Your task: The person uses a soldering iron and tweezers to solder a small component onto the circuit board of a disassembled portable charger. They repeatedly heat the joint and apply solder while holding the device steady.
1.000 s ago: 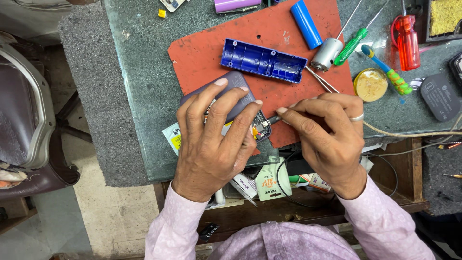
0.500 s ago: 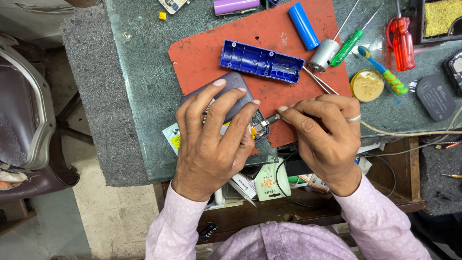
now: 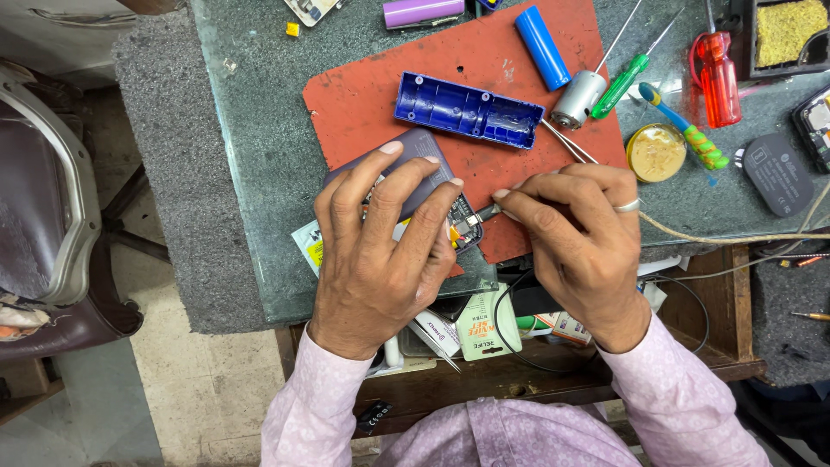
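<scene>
Left hand [image 3: 380, 251] is pressing down on a dark grey device [image 3: 413, 169] at the 6 o'clock edge of the red mat [image 3: 484, 69], fingers spread and clamping it; right hand [image 3: 581, 238] is closed in a pinch on a thin metal tool [image 3: 486, 211], tip touching the device's exposed circuit board [image 3: 464, 227] at its 4 o'clock corner. Blue plastic shell [image 3: 467, 110] is lying at 12 o'clock from the device, with blue cylindrical cell [image 3: 542, 35], green screwdriver [image 3: 631, 73] and round tin [image 3: 655, 152] sitting toward 1–3 o'clock on the surface [image 3: 251, 112].

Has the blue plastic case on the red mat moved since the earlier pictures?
No. The blue plastic case lies at the same place on the red mat, beside the blue cylindrical cell.
</scene>
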